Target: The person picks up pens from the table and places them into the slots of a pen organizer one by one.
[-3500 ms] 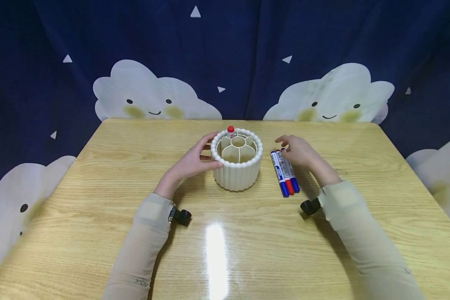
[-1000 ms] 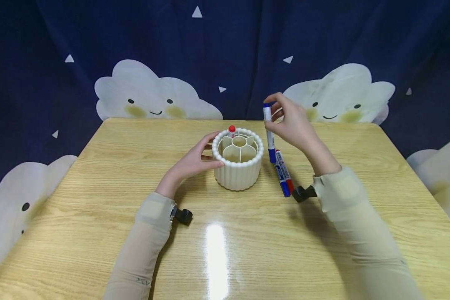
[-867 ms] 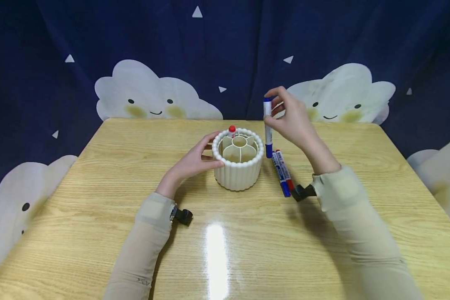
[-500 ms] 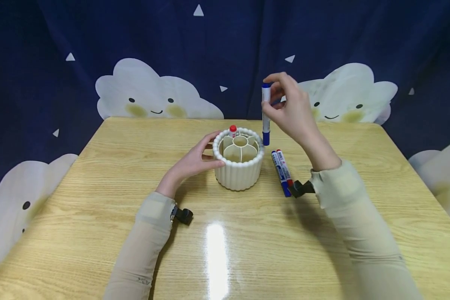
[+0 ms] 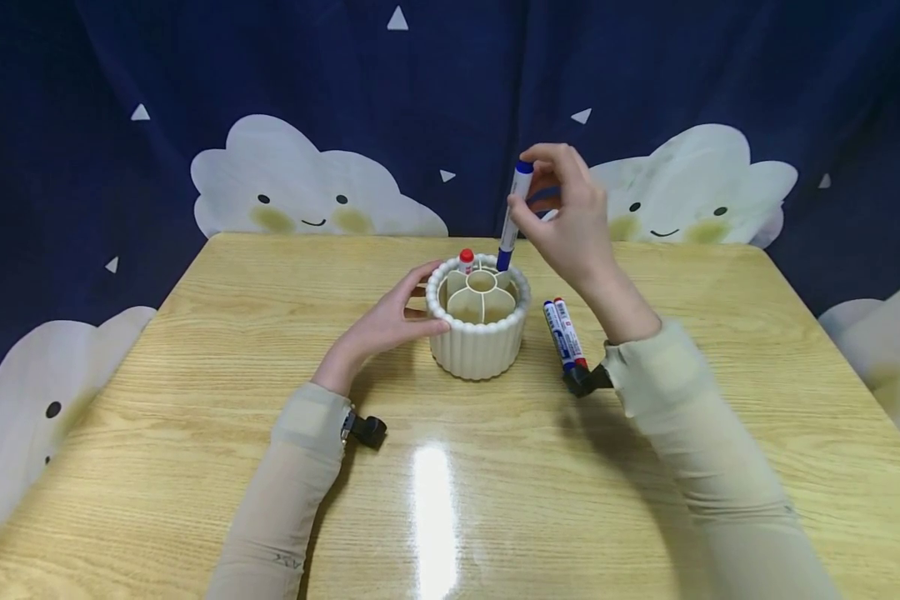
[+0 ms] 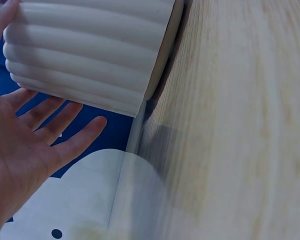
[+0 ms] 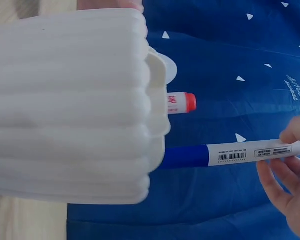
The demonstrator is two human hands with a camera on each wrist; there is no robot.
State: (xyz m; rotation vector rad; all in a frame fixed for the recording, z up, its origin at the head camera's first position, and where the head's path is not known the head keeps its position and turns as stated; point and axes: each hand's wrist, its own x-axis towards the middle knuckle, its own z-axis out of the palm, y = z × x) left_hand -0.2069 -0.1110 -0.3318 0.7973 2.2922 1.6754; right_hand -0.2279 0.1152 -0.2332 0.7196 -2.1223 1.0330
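The right hand (image 5: 570, 217) pinches a tilted blue-capped marker (image 5: 512, 218), its lower end at the far right rim of the white pot (image 5: 476, 354), toward the far edge of the table (image 5: 195, 375). The left hand (image 5: 390, 323), fingers spread, holds the pot's left side.

We note that the right hand (image 5: 574, 218) has lifted the blue-capped marker (image 5: 508, 233) off the tabletop (image 5: 330, 275) and shifted left; the marker, upright half a second ago, now tilts, its lower end at the pen holder's (image 5: 477, 354) opening, below-left of the hand.
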